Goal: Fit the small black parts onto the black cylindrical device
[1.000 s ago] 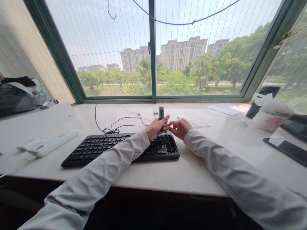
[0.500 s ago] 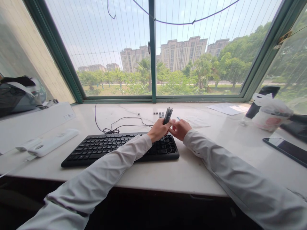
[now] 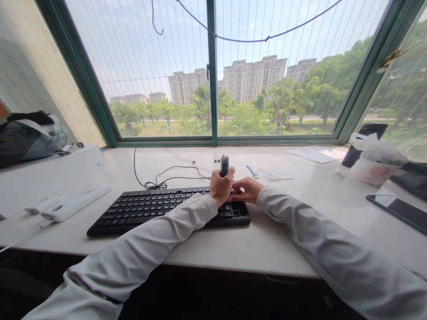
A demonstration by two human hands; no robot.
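My left hand (image 3: 220, 187) is closed around a slim black hand tool (image 3: 224, 165) whose boxy, pronged end points up. Its exact kind I cannot make out. That hand is over the right part of a black keyboard (image 3: 140, 209). My right hand (image 3: 247, 190) is beside it, thumb and forefinger pinched at the number pad; whatever is between them is hidden. At the keyboard's right end, some keycaps are off and bare dark sockets show. A few small black keycaps (image 3: 217, 161) lie behind my left hand. A small light-blue tool (image 3: 252, 171) lies just behind my right hand.
A black cable (image 3: 156, 185) loops behind the keyboard. To the left are a white power strip (image 3: 78, 202) and a long white box (image 3: 83, 162) with a helmet-like object on it. A phone (image 3: 402, 213), a bagged cup (image 3: 376, 166) and papers (image 3: 316, 154) are right.
My left hand has turned the black tool more upright and moved slightly lower. My right hand has come down and left to the number pad. The light-blue tool now lies in plain view.
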